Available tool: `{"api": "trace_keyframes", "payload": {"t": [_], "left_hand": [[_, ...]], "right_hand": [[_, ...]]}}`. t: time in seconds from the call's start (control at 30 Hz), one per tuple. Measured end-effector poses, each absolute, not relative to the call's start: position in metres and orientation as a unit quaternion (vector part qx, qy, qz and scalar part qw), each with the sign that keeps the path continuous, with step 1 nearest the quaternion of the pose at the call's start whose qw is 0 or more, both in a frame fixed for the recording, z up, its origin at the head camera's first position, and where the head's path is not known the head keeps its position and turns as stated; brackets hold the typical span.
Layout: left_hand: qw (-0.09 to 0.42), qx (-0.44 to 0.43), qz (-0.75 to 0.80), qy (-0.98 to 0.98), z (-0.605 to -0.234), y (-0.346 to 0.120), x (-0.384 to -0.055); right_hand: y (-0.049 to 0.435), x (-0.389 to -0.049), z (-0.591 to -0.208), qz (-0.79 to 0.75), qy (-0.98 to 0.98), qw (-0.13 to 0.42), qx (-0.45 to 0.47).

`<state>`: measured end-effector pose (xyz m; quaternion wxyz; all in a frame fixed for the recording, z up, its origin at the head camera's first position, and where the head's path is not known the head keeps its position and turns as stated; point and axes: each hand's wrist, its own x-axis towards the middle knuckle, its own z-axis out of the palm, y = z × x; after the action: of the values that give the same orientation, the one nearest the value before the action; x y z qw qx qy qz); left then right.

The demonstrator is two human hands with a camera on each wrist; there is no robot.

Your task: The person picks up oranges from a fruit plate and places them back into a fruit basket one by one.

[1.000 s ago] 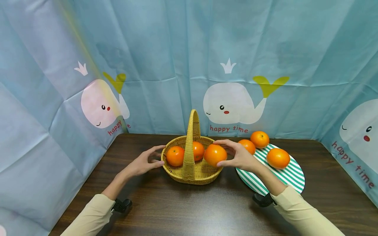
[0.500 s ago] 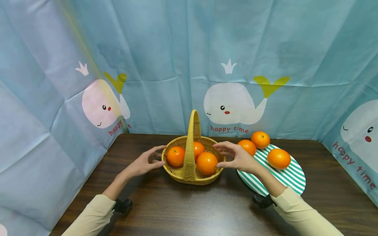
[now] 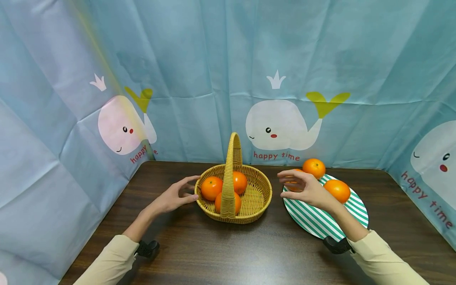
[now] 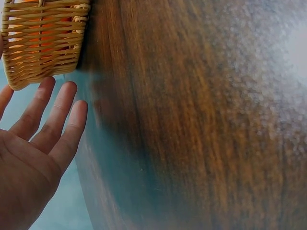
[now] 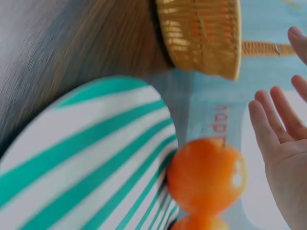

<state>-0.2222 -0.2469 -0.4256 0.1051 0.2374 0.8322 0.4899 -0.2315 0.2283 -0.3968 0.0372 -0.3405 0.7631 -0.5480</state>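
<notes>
A yellow wicker basket (image 3: 246, 219) with a tall handle stands mid-table, holding three oranges: one at the left (image 3: 211, 188), one at the back, and a front orange (image 3: 236, 204) partly hidden by the handle. My left hand (image 3: 172, 196) touches the basket's left end, thumb and extended fingers at its rim; the left wrist view shows those fingers (image 4: 64, 103) straight. To the right, my right hand (image 3: 311, 190) hovers over a green-and-white striped round plate (image 3: 307, 215), fingers spread and holding nothing. Its fingers partly cover the nearest orange on the plate.
Two more oranges are on the plate's far side, a back orange (image 3: 314, 169) and a right-hand orange (image 3: 336, 190). Blue curtains (image 3: 199, 79) with whale prints hang behind and beside the dark wooden table (image 3: 213, 249).
My right hand has let go of an orange inside the basket and moved right, over the plate. That orange has rolled left, partly behind the handle. The left hand stays put.
</notes>
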Motion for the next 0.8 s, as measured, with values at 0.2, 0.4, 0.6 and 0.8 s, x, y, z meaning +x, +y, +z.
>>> {"api": "trace_keyframes", "payload": {"t": [0.2, 0.4, 0.6, 0.8], "left_hand": [[0.105, 0.238, 0.489, 0.833, -0.426, -0.247, -0.222], [0.108, 0.237, 0.487, 0.834, -0.426, -0.248, -0.222], [0.111, 0.237, 0.488, 0.833, -0.425, -0.248, -0.222], [0.107, 0.236, 0.484, 0.836, -0.426, -0.248, -0.223]], "right_hand": [[0.251, -0.229, -0.395, -0.537, 0.772, 0.023, -0.338], [0.270, -0.227, -0.396, -0.525, 0.781, 0.002, -0.339], [0.290, -0.222, -0.394, -0.518, 0.790, -0.018, -0.328], [0.311, -0.214, -0.386, -0.516, 0.798, -0.036, -0.310]]}}
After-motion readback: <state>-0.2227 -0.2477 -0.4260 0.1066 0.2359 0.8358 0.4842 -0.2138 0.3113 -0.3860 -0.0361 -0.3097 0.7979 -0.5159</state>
